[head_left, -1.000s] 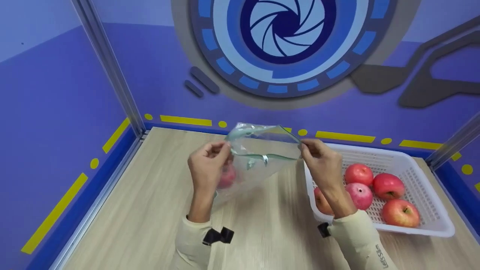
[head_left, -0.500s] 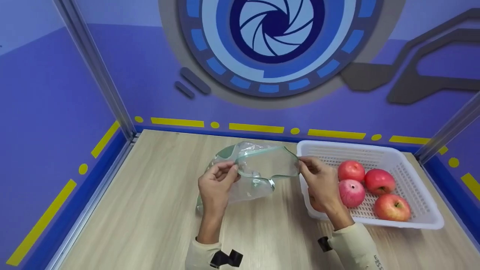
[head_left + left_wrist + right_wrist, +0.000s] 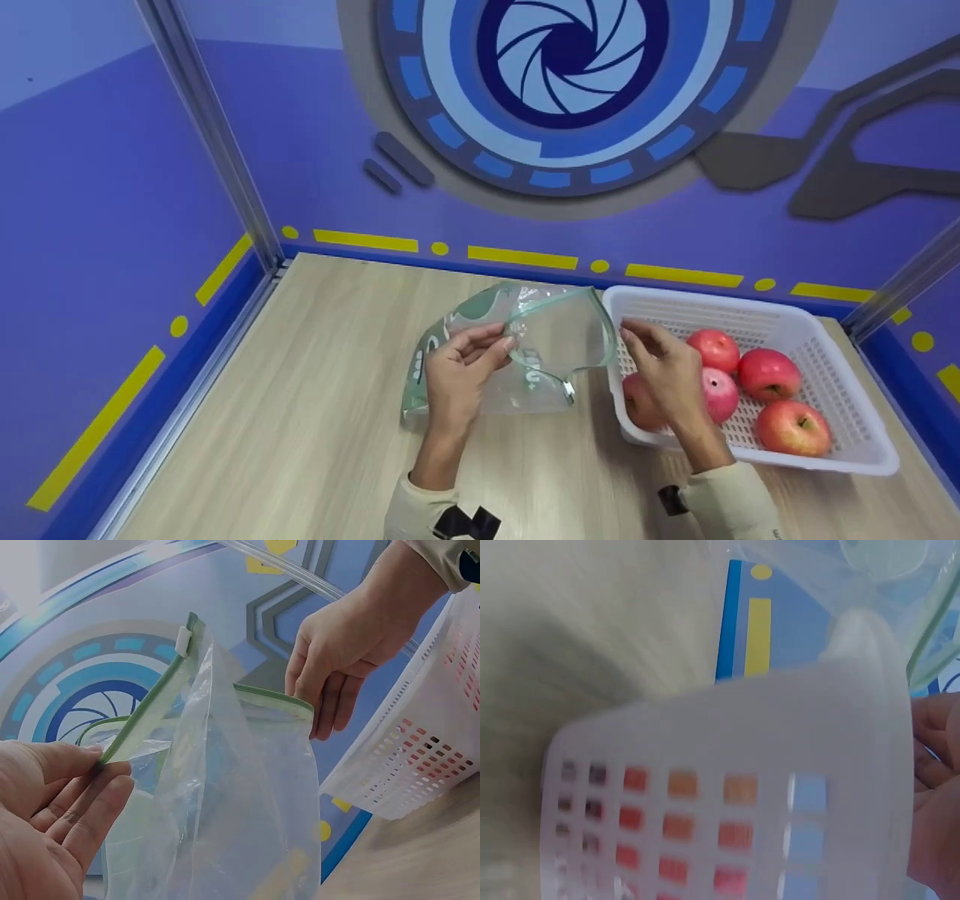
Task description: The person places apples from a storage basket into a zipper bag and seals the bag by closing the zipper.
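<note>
Low in the middle of the head view, our left hand (image 3: pixel 457 371) pinches the green zip edge of the clear plastic bag (image 3: pixel 525 349), thumb against fingers, holding its mouth up off the wooden table (image 3: pixel 300 420). Just right of it, our right hand (image 3: pixel 664 367) hangs released, fingers relaxed, touching nothing, over the near left corner of the white basket (image 3: pixel 825 457). Farther right in the basket lie red apples (image 3: pixel 772 371). Beyond stands the purple wall (image 3: pixel 300 150).
</note>
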Demonstrator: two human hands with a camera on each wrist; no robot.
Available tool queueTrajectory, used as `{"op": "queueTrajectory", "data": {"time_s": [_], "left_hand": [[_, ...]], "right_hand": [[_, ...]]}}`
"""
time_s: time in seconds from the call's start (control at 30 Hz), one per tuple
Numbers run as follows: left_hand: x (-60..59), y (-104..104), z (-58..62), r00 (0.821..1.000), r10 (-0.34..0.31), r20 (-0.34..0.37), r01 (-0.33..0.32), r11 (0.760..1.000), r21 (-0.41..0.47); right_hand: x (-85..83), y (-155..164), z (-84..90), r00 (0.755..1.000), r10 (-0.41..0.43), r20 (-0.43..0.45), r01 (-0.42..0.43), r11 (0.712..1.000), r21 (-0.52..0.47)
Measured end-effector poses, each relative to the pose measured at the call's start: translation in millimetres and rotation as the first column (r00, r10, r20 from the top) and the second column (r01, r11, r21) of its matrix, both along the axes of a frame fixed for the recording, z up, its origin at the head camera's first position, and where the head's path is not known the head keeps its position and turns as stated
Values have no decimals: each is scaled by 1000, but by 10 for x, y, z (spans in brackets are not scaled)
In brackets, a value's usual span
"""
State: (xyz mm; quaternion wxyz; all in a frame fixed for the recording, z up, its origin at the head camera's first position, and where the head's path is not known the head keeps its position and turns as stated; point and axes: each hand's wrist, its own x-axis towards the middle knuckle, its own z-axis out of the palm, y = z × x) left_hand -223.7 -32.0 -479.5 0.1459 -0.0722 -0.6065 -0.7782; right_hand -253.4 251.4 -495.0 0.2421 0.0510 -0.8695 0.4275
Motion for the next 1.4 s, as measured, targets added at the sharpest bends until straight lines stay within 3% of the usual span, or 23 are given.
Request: {"op": "queueTrajectory", "data": {"time_s": [0.23, 0.43, 0.63, 0.97, 1.4], "left_hand": [[7, 6, -10, 1000, 10, 18, -10, 1000, 0], [-1, -18, -12, 1000, 23, 4, -23, 1000, -10], [-10, -28, -14, 1000, 18, -6, -18, 1000, -20], [-29, -64, -19, 1000, 19, -17, -20, 999, -30], [-18, -50, -12, 1000, 6, -13, -6, 999, -43]], "right_hand": [[60, 308, -28, 992, 19, 126, -33, 994, 106], [156, 501, -98, 970, 2, 243, -59, 972, 227], [180, 550, -168, 935, 18, 354, -119, 956, 268], [134, 517, -235, 948, 19, 319, -135, 928, 347], [170, 553, -219, 893, 8, 450, -164, 937, 308]]}}
